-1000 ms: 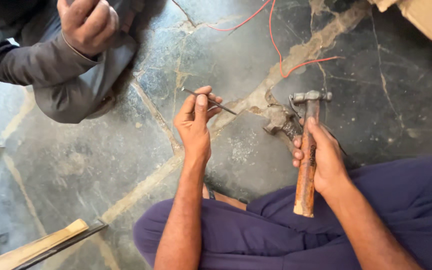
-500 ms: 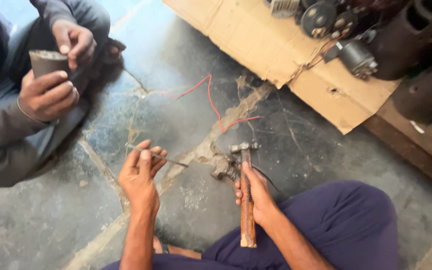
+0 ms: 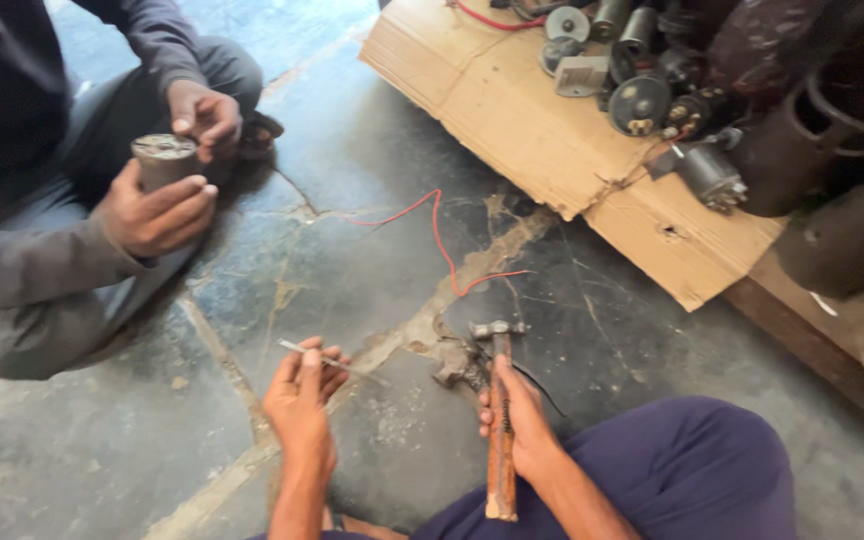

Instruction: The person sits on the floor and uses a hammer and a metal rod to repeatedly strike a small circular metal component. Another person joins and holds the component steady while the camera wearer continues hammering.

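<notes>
The cracked stone floor (image 3: 352, 260) fills the frame, with a cardboard sheet (image 3: 552, 140) carrying motor parts (image 3: 642, 90) at the upper right. At the upper left another person holds a grey cylinder (image 3: 162, 158). In the lower middle, the right hand (image 3: 514, 425) has its grip wrapped around a wooden-handled hammer (image 3: 499, 430), its head beside a small metal part (image 3: 455, 368) on the floor. The left hand (image 3: 300, 400) pinches a thin metal rod (image 3: 322, 358). The rod is not yet set on the part, so I judge the striking is not begun.
</notes>
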